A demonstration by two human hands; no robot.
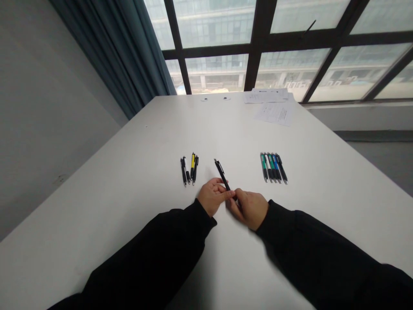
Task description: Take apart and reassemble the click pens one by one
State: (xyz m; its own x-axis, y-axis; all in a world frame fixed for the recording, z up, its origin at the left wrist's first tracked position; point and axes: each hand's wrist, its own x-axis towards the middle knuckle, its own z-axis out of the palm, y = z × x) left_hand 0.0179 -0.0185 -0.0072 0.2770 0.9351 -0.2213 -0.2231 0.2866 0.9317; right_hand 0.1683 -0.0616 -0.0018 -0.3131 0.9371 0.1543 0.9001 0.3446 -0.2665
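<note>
- Pen [221, 171]: between the hands; its clip end points ahead of the fingers, slanting left.
- Left hand [213, 196]: fingers pinch the lower barrel.
- Right hand [251, 208]: fingers narrow on the pen's lower end, just beside the left thumb; whether a separate part is gripped cannot be told.
- Pen group [192, 165]: on the desk [180, 129], ahead-left of the fingers; pen row [274, 168], ahead-right.
- Step, as judged: two-handed work at the lower end.
- Next move: calls for a steady left pinch and a controlled right grip.
</note>
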